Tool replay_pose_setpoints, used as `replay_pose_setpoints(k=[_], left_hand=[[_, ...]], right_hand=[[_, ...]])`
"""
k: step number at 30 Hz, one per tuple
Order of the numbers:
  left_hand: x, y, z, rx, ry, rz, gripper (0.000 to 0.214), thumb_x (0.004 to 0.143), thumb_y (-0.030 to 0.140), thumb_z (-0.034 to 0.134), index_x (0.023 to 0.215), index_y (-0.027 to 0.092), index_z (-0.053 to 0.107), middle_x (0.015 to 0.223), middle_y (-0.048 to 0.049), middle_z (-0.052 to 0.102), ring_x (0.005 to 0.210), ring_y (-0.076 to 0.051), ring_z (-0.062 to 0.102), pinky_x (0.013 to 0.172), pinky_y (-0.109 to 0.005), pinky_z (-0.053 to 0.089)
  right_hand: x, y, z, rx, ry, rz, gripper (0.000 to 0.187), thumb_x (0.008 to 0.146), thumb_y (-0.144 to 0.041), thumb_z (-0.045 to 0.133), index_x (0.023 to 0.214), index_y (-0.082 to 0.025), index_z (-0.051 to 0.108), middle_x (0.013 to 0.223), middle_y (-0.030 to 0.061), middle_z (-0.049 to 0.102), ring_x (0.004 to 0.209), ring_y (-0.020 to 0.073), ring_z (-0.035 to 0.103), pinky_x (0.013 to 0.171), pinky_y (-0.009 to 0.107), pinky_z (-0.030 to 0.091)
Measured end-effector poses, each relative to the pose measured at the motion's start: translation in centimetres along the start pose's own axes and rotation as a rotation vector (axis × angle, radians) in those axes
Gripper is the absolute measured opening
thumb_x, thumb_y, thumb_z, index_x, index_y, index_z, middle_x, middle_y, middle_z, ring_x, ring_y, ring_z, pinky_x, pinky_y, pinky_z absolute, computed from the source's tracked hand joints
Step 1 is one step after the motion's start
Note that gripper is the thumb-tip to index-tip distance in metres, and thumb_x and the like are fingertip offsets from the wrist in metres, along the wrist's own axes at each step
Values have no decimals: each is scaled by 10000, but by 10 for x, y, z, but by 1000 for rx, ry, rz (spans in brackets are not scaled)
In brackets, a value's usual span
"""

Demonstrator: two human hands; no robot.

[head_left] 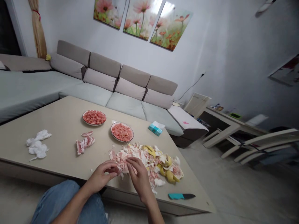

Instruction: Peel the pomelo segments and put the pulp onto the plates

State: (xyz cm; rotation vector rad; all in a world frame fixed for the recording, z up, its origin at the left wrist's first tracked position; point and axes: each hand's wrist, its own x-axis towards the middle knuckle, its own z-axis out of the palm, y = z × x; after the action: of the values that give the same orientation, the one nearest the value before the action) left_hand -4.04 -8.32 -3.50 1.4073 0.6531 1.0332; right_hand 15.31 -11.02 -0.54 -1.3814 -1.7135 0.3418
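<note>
My left hand (pixel 102 175) is closed, thumb and fingers pinching a small pinkish-white pomelo piece (pixel 120 169) above the table's front edge. Facing it, my right hand (pixel 140 179) has its fingers stretched and slightly curved, with nothing I can make out in them. Just beyond both hands spreads a heap of pomelo membranes and white pith (pixel 130 152), with yellow peels (pixel 169 174) on its right side. Several pomelo segments (pixel 84 144) lie to the left. Two dark-rimmed plates of loose pink pulp, a left plate (pixel 94 124) and a right plate (pixel 121 141), stand behind.
A knife (pixel 179 196) with a turquoise handle and dark blade lies near the right front corner of the table (pixel 63 124). Crumpled white tissues (pixel 38 144) are at the left, a tissue pack (pixel 156 128) at the back right. A sofa (pixel 126 96) runs behind.
</note>
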Motion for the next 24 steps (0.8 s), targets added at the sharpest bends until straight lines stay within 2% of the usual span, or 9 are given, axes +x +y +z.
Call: replay_pose_setpoints(k=[2,5,9,12,14,16,20,24], left_hand=[[1,-1,0,84,13,33,164,799,224,653,943,187,721,1018,-96,643,962,-224,603,855,-324,480],[1,-2,1,169,9,94,173,823,206,623,959,203,730,1013,-91,653,975,-213,604,880,-320,475],[0,3,1,234,11,114,187,837,202,610,971,214,740,975,-79,658,948,-199,610,865,-302,478],[-1,7,0,248,19,86,195,845,213,605,982,224,743,960,-75,658,927,-195,615,811,-278,488],[-2,8,0,236,34,69,185,841,221,613,970,221,746,946,-76,663,911,-198,618,770,-265,490],[-2,6,-2,190,49,61,168,829,233,632,950,209,747,951,-82,670,916,-208,620,774,-270,487],[-2,0,-8,-69,64,21,186,804,271,670,958,182,722,962,-86,668,906,-217,617,823,-310,480],[-3,2,-12,-238,29,-2,214,803,293,676,962,150,692,839,-57,646,811,-189,592,782,-303,463]], right_hand=[[-5,-15,-1,14,-75,-59,209,894,-245,580,1056,-257,712,1008,91,673,953,221,622,848,342,492],[-10,-29,2,-117,-66,-189,181,891,-212,581,1017,-235,708,923,89,677,855,206,632,753,307,508],[-13,-31,12,-387,-33,-326,236,925,-148,459,951,-182,691,815,91,669,717,179,621,621,250,473],[-12,-30,19,-519,-2,-358,268,920,-123,410,867,-162,670,759,87,653,639,173,602,555,238,429],[-10,-31,22,-511,0,-325,264,918,-131,407,826,-159,652,745,84,644,620,173,592,549,244,419],[-8,-31,22,-397,-24,-240,230,917,-158,430,807,-165,633,747,71,638,636,169,590,576,244,429],[-1,-31,16,-74,-26,2,218,926,-261,481,771,-179,611,707,30,613,628,147,575,579,225,435],[2,-32,9,80,-42,159,308,909,-354,534,665,-177,595,579,-8,549,540,130,523,515,216,411]])
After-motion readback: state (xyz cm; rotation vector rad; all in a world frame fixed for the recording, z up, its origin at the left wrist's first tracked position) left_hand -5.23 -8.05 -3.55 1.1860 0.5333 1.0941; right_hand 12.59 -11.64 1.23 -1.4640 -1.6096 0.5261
